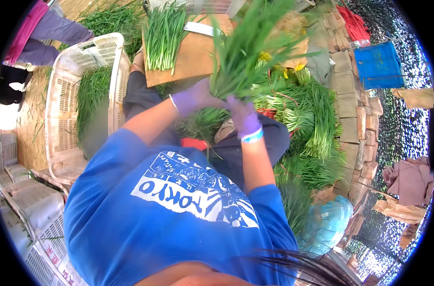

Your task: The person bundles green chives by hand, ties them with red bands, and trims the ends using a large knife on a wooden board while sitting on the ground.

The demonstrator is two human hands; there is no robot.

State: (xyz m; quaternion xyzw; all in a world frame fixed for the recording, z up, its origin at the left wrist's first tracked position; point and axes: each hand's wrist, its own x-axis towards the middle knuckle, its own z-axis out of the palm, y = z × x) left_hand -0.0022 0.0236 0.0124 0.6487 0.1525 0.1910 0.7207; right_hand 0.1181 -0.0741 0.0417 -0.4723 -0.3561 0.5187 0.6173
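Note:
In purple gloves, my left hand (195, 97) and my right hand (244, 114) close round the lower part of a loose bunch of green garlic chives (250, 57). The leaves fan upward and are blurred; the stem ends are mostly hidden by my hands. Just beyond, a tan board (190, 59) carries another bunch of chives (164, 40) with pale stems toward me. A white strip (203, 29) lies across the board. Right of my knees, several chive bundles (293, 112), some with red ties, are heaped together.
At left stands a white plastic crate (54, 119) holding more greens. Loose chives (112, 21) lie beyond it, near another person's legs (59, 31). Bricks (348, 95) line the right side, with a blue container (379, 66) behind. Stacked crates (31, 205) fill the lower left.

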